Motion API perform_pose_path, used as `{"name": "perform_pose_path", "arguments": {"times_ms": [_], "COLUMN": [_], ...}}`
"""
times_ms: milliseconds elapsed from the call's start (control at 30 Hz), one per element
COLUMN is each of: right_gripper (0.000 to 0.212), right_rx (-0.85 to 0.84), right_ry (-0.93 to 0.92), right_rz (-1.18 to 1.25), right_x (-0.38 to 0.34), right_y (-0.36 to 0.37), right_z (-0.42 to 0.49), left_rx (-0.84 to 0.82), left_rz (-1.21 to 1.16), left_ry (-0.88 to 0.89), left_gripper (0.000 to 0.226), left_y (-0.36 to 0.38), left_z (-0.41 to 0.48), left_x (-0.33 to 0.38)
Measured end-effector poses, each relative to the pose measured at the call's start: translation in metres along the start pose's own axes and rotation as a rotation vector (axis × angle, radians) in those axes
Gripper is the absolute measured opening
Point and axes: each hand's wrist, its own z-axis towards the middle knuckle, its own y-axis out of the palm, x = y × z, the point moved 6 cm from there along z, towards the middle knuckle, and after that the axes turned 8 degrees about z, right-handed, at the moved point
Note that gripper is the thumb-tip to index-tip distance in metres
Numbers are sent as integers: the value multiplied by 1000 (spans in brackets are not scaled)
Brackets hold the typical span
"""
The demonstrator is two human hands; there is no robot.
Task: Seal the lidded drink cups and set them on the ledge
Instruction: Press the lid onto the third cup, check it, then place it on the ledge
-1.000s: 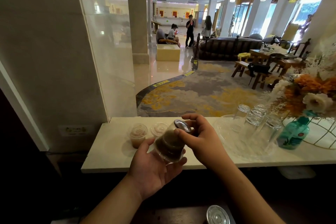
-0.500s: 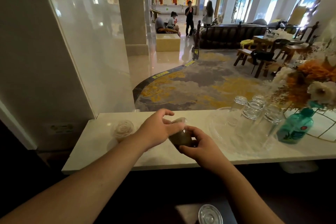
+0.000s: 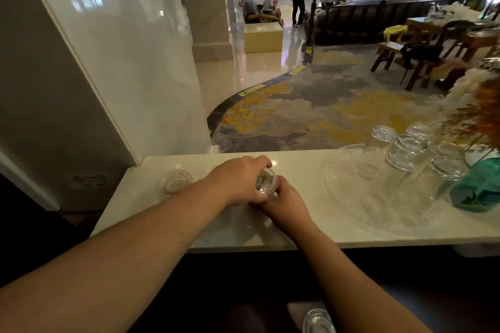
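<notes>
A clear lidded drink cup (image 3: 266, 183) with brown drink stands upright on the pale stone ledge (image 3: 297, 227). My left hand (image 3: 238, 180) curls round it from the left and over the far side. My right hand (image 3: 284, 201) grips it from the near right. Only the cup's lid shows between my hands. Another lidded cup (image 3: 174, 184) stands on the ledge to the left, apart from my hands.
A clear round tray (image 3: 349, 197) with several upturned glasses (image 3: 405, 154) fills the ledge's right half. A teal bottle (image 3: 479, 189) and flowers (image 3: 484, 116) stand at the far right. A lidded cup (image 3: 318, 320) sits below near the bottom edge. A wall panel closes the left.
The cup, held tilted above the ledge a second ago, now stands upright on it. My left hand shifted from under the cup to over its left and far side.
</notes>
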Motion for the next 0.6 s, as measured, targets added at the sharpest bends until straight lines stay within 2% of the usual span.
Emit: {"name": "perform_pose_path", "arguments": {"times_ms": [333, 500, 600], "right_gripper": [54, 64, 55], "right_rx": [1, 58, 84], "right_ry": [10, -9, -18], "right_rz": [-57, -61, -69], "right_x": [2, 3, 12], "right_y": [2, -26, -50], "right_z": [-1, -35, -62], "left_rx": [3, 106, 112], "left_rz": [-52, -73, -105], "left_ry": [10, 116, 211], "left_gripper": [82, 59, 49], "left_y": [11, 11, 28], "left_z": [1, -16, -28], "left_x": [-11, 24, 58]}}
